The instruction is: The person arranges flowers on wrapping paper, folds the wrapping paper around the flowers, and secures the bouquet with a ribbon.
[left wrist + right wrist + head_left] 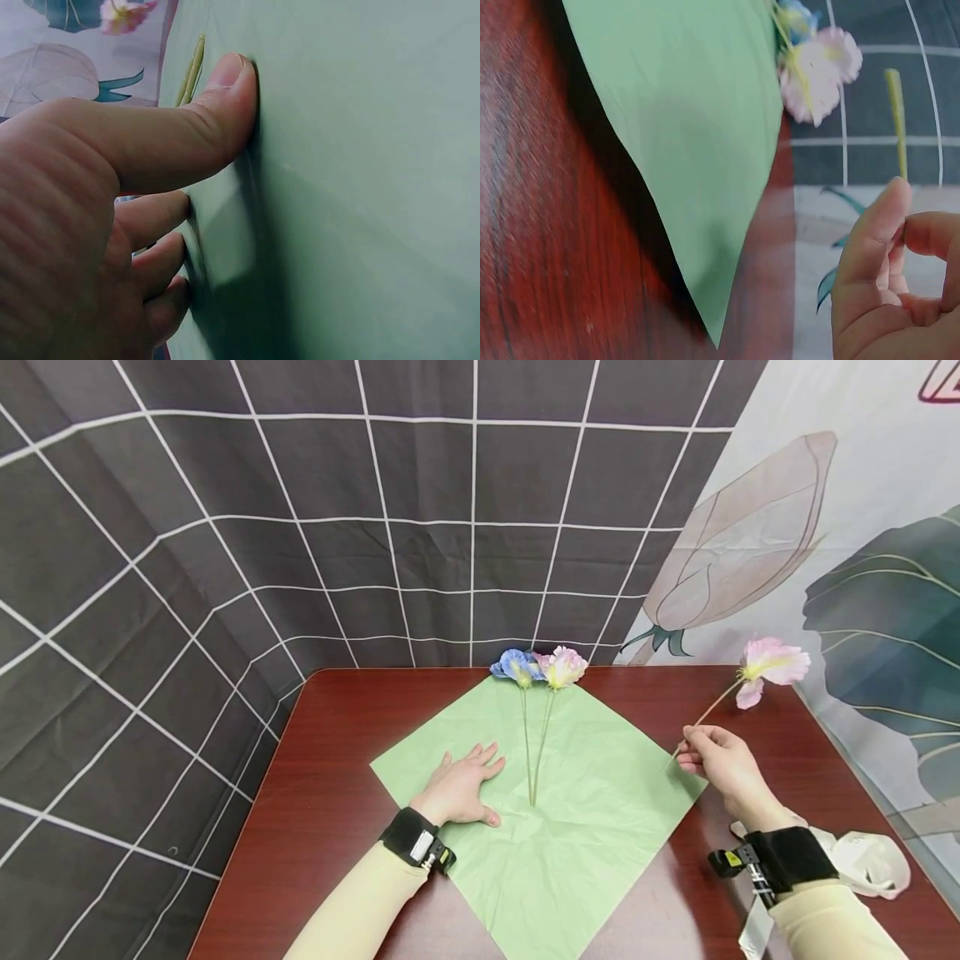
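Note:
A sheet of light green wrapping paper (585, 860) lies cornerwise on the table. On its upper part lie a blue artificial flower (516, 667) and a pale pink-and-yellow one (562, 668), stems side by side, blooms at the far corner. My left hand (461, 787) rests on the paper left of the stems, fingers spread; the left wrist view shows its thumb (217, 112) and fingertips against the green surface. Over the paper's right corner, my right hand (720, 764) pinches the stem of a pink artificial flower (772, 662) between thumb and fingers, bloom pointing away to the right.
A roll of white ribbon (870, 864) lies on the dark red wooden table (315, 827), beside my right wrist. Behind the table hangs a dark grid-patterned cloth (420, 468); a floral-print cloth (757, 543) hangs at the right.

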Tool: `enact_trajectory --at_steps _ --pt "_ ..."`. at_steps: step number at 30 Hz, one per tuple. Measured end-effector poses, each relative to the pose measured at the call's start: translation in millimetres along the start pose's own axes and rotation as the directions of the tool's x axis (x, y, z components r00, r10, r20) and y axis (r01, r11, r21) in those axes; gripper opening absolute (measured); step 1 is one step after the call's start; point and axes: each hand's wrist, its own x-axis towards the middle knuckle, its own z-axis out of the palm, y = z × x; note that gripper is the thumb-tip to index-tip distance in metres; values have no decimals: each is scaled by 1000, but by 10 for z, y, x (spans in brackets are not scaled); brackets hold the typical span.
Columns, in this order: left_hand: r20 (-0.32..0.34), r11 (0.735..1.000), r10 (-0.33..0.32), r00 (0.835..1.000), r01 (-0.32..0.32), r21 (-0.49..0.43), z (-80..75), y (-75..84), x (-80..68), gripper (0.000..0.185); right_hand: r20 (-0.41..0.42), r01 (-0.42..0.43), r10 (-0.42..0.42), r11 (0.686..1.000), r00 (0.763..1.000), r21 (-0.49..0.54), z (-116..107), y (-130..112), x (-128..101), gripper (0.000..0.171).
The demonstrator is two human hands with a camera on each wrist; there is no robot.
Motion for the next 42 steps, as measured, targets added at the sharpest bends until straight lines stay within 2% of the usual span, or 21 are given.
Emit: enact_trajectory --at_steps 4,11,18,26,32,35,42 --pt "5 1000 -2 1000 2 1 -4 7 -3 99 10 62 -61 990 998 -127 164 32 27 31" --pt "4 1000 -3 1000 4 -7 -6 2 1 99 36 151 -147 939 988 -310 468 19 -3 34" --pt "-2 1000 -2 1000 2 -1 -18 0 -3 99 70 171 -157 936 985 -306 822 -12 -102 37" --pt "-2 1000 6 1000 -6 0 11 -13 5 99 148 189 -157 955 976 -229 1201 12 -147 29" --pt "-2 1000 3 1000 -3 -2 18 -16 9 99 199 206 -159 949 967 -240 1500 39 -148 24" --pt "-3 1000 0 1000 0 5 23 -18 18 99 227 218 -154 931 962 -293 1652 36 -162 19" --pt "-3 1000 -14 1000 14 5 29 -19 30 98 280 262 -141 848 950 -461 1976 -13 -167 13"
